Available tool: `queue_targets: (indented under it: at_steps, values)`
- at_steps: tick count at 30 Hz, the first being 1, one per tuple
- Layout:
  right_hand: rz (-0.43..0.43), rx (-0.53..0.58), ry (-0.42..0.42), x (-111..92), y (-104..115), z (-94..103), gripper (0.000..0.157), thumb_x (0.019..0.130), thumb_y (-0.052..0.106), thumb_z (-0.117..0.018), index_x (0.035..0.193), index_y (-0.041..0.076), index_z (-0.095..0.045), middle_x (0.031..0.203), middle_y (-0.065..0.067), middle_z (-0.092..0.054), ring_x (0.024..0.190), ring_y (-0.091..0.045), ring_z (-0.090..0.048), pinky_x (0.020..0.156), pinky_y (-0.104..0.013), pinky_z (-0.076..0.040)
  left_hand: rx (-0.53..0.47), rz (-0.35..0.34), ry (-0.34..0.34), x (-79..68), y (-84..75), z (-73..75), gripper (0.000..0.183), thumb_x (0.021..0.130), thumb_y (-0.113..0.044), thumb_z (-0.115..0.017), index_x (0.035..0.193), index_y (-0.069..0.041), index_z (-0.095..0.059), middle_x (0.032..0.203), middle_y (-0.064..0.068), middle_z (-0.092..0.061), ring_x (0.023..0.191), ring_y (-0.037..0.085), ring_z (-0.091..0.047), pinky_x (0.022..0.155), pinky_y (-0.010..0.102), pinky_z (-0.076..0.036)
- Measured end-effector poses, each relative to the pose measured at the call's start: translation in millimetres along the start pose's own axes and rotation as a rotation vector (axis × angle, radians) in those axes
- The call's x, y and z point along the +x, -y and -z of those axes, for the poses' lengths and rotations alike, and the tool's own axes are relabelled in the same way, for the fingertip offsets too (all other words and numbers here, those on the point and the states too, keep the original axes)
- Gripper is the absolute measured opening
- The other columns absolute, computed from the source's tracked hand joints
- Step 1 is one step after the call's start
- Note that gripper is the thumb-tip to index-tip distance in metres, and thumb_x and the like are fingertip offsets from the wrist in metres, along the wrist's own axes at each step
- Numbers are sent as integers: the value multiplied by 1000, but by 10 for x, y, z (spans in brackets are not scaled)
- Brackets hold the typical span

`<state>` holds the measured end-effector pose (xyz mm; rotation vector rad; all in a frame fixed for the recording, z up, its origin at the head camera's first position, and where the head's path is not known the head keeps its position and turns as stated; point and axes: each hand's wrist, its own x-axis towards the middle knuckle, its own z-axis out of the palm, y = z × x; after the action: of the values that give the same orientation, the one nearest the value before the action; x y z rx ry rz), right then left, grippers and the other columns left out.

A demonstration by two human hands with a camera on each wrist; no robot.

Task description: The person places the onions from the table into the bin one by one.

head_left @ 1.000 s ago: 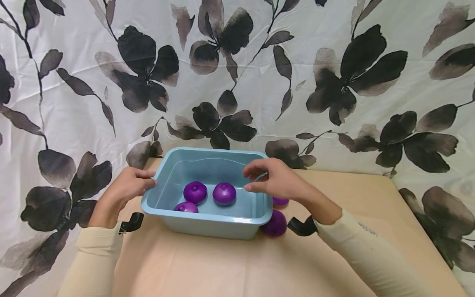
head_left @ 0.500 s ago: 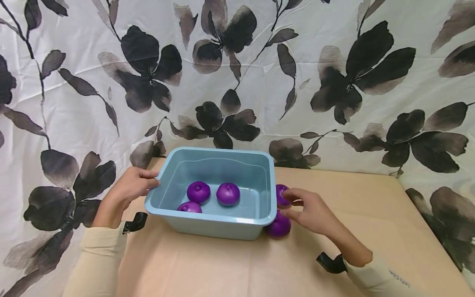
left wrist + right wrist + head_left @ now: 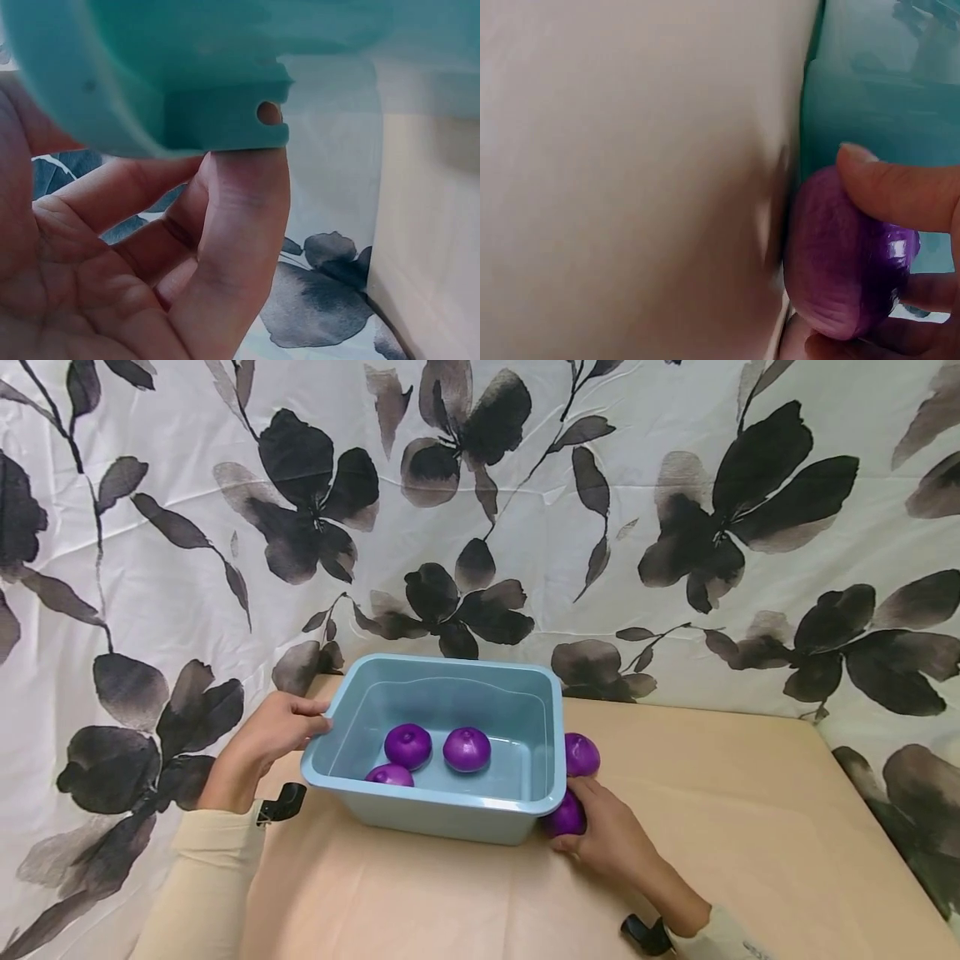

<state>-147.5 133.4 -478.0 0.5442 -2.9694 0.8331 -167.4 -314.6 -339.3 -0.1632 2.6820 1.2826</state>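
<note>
A light blue plastic bin stands on the table with three purple onions inside: one at the left, one right of it, and one partly hidden by the front wall. My left hand grips the bin's left rim; the left wrist view shows a finger against the rim's edge. Beside the bin's right wall, my right hand holds a purple onion between thumb and fingers. Another purple onion lies just behind that hand.
A tan-covered table extends to the right and in front of the bin. Behind it hangs a white cloth with dark flower prints. Black wrist-camera mounts stick out from both sleeves.
My right hand has moved from over the bin's right rim, past the rear outside onion, to the front one, and now holds it. My left hand stays on the rim.
</note>
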Motion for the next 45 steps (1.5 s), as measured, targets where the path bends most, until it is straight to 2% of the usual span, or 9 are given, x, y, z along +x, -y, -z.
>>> queue_targets:
  at_steps: [7,12,21,29,32,38,41,45]
  values:
    - [-88,101,33,-33,1,45,90,60,25,-94,139,17,-53,138,-9,-61,123,-34,-59,102,-56,-49,10,-8,-7,24,-12,-1,48,94,-13,-60,137,7,-52,142,29,-51,109,28,-66,92,47,-56]
    - [-144,148,46,-70,27,140,89,59,25,-95,138,15,-55,134,-10,-63,117,-33,-62,96,-54,-53,5,-7,-10,21,-4,0,48,94,-12,-59,136,8,-52,143,29,-50,110,29,-65,92,47,-56]
    - [-150,298,34,-178,123,449,88,56,24,-96,135,13,-59,131,-13,-65,113,-37,-66,89,-43,-59,17,-4,-10,32,-19,-13,48,94,-13,-59,136,8,-52,144,29,-49,114,31,-63,96,52,-54]
    - [-177,313,40,-322,271,771,89,54,37,-96,133,19,-60,129,-9,-65,109,-33,-68,83,-36,-60,19,-4,-16,21,-22,-14,47,94,-13,-59,136,8,-53,143,29,-50,113,31,-64,96,53,-53]
    - [-160,325,37,-370,320,882,88,54,40,-96,132,21,-61,128,-6,-66,108,-29,-68,82,-31,-60,23,-8,-15,-1,-30,-7,47,93,-13,-59,135,8,-54,143,29,-50,111,30,-65,95,52,-54]
    - [-52,379,13,-437,388,1085,80,58,38,-94,129,18,-62,128,-8,-66,105,-28,-69,80,-21,-57,25,-14,-14,-19,-31,-1,47,93,-12,-59,135,9,-53,144,29,-49,112,31,-64,95,53,-54]
    - [-24,398,15,-459,426,1175,78,60,37,-94,129,19,-62,130,-8,-65,106,-27,-69,81,-20,-57,18,-9,-11,-16,-31,0,47,94,-12,-59,135,9,-52,145,29,-48,114,32,-63,96,53,-53]
    - [11,392,23,-455,484,1276,79,62,36,-93,131,17,-60,132,-9,-63,109,-29,-67,84,-25,-59,22,-5,-9,-14,-26,1,48,94,-13,-59,136,8,-53,144,30,-49,113,31,-64,95,53,-53]
